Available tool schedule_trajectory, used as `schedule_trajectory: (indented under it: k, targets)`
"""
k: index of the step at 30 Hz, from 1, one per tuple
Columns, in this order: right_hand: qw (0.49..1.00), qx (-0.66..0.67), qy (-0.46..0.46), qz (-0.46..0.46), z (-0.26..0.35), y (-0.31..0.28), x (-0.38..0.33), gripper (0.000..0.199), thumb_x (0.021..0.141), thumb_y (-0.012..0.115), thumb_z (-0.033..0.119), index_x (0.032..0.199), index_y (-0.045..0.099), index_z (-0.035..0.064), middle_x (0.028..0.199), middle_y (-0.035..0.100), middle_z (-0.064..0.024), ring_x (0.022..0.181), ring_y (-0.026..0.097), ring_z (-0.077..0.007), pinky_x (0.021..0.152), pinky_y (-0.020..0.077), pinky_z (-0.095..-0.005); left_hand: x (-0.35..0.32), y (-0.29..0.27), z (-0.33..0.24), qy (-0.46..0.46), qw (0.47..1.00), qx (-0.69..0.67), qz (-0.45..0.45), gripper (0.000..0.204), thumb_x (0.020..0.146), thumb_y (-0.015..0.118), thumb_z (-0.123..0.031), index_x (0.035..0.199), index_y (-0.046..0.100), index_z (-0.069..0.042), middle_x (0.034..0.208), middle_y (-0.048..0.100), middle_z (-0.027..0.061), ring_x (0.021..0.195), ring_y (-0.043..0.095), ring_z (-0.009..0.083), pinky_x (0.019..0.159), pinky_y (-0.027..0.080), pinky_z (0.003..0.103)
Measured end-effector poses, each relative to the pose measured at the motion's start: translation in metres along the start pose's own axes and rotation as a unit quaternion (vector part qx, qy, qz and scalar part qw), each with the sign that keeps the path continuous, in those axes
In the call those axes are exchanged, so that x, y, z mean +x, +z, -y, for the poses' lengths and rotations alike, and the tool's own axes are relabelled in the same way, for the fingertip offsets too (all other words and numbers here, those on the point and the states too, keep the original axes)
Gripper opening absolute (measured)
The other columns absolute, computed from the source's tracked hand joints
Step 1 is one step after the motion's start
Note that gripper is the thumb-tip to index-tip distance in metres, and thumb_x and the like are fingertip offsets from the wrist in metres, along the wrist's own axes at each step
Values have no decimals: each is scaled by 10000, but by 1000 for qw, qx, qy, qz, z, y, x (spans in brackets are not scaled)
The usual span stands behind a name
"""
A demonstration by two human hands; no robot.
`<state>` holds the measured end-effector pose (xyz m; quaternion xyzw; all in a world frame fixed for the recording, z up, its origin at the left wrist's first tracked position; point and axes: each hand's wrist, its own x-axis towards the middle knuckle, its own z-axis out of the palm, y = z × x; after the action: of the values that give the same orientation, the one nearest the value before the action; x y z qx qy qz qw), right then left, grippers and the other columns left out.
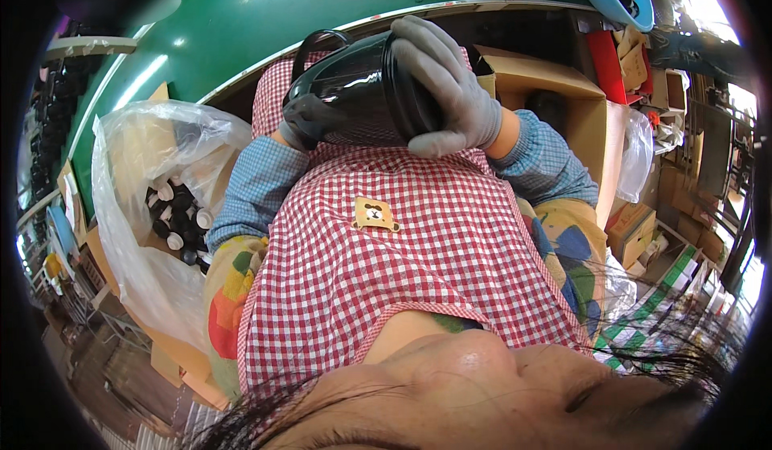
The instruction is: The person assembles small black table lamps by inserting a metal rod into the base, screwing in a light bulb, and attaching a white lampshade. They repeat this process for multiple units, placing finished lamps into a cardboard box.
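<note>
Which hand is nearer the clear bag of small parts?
Left. The left hand is right of the bag; the right hand is farther right, across the black container.

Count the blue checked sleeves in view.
2: the left sleeve, just behind the left hand, and the right sleeve, just behind the right hand. No others show, though clutter could hide some.
</note>
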<state>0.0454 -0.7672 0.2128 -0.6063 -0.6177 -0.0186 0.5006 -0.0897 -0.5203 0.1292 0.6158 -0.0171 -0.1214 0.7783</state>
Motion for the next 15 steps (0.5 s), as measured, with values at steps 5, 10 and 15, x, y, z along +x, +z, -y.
schedule_trajectory:
  k: [5, 10, 15]
  targets:
    - [992, -28, -119, 34, -2, -3, -1, 987, 734, 722, 722, 1482, 517, 112, 1540, 423, -256, 1415, 399, -487, 1110, 328, -662, 7, 18, 14, -47, 966, -250, 45, 647, 1073, 485, -482, 1621, 217, -264, 1619, 356, 124, 1458, 445, 286, 1133, 498, 405]
    - [1000, 20, -21, -1, -19, -8, -17, 1038, 761, 713, 690, 1541, 423, 69, 1582, 358, -269, 1458, 347, -512, 1172, 291, -621, 15, 11, -3, 3, 987, -160, 5, 546, 1075, 530, -347, 1541, 418, -86, 1536, 494, 163, 1363, 555, 293, 1084, 536, 436]
    - [913, 292, 284, -36, -11, -2, -25, 1028, 869, 687, 454, 1660, 144, 85, 1639, 261, -232, 1492, 357, -367, 1215, 311, -464, -4, -23, 3, 89, 937, -336, 23, 458, 1074, 545, -241, 1457, 515, 7, 1440, 581, 203, 1293, 609, 300, 1099, 517, 436]
